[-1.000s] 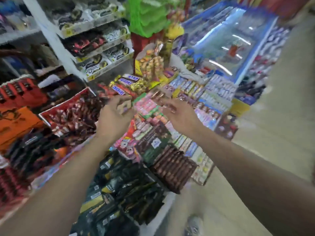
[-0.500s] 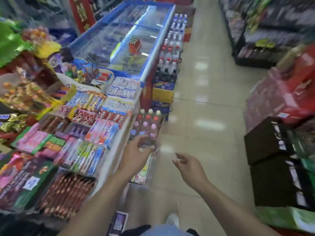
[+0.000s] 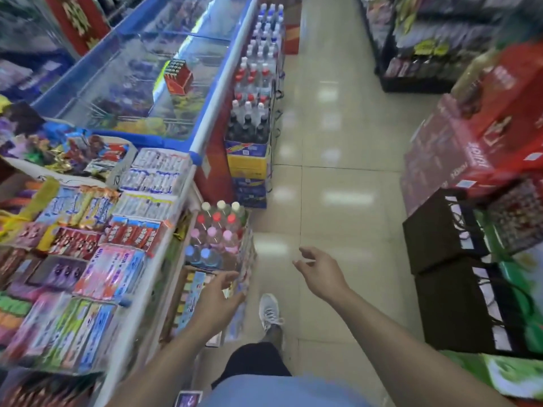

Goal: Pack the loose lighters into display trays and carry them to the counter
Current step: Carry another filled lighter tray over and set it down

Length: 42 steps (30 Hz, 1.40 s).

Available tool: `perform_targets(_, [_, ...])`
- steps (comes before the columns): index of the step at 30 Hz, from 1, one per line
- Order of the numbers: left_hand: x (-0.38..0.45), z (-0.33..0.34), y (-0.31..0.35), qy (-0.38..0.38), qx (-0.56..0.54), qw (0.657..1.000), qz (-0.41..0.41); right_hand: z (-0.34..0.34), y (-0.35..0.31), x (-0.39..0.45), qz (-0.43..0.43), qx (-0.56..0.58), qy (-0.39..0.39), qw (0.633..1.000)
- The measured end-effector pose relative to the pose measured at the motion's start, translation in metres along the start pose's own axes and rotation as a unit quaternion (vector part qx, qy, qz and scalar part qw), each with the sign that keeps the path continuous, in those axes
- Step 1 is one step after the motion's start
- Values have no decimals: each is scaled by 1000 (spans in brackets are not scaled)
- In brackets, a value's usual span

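Reaching forward, left hand and right hand carry nothing.

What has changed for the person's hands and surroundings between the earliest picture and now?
The view swung from the snack shelves to the aisle floor. The left hand moved off the snacks to beside the bottle rack; the right hand now hangs over the floor. Both hands stayed empty, fingers relaxed.

Shop aisle, snack display, glass-topped freezer, stacked bottled drinks
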State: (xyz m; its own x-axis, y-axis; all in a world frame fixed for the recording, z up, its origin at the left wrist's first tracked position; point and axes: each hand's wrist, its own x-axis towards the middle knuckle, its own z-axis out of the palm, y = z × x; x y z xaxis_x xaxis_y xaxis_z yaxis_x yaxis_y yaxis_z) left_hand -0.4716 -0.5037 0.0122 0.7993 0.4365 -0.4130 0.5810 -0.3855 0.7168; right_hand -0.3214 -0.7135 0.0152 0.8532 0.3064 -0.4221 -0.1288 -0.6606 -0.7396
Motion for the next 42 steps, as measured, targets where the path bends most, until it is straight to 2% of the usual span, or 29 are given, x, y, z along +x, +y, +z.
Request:
perform_targets(8, [132,1,48,-3,-23,999,-30,-41,-30,129,19,-30,-11,999])
perform_targets(14, [256,-3,136,-16,-15,999,29,-76,5,175,110,-47,-49,992])
perform_targets(18, [326,-3,197,-22,-8,998,60,-105,31,200,175,-53,-48,982])
perform_targets(22, [386,2,236,-31,-13,997,63,-131,33,259,193,-85,-59,976])
perform_targets(27, [438,4,252,-23,-16,999,17,-156,-11,360,145,-109,-100,978])
perform_targets(33, [466,-8,248,14,-62,996,-67,-167,-113,476,43,-167,-159,972])
perform_targets(37, [478,-20,221,55,-76,987,-128,-141,-192,543,-35,-204,-193,959])
perform_targets(42, [515,-48,193,99,-113,970,-193,-86,-294,623,-138,-258,-257,921])
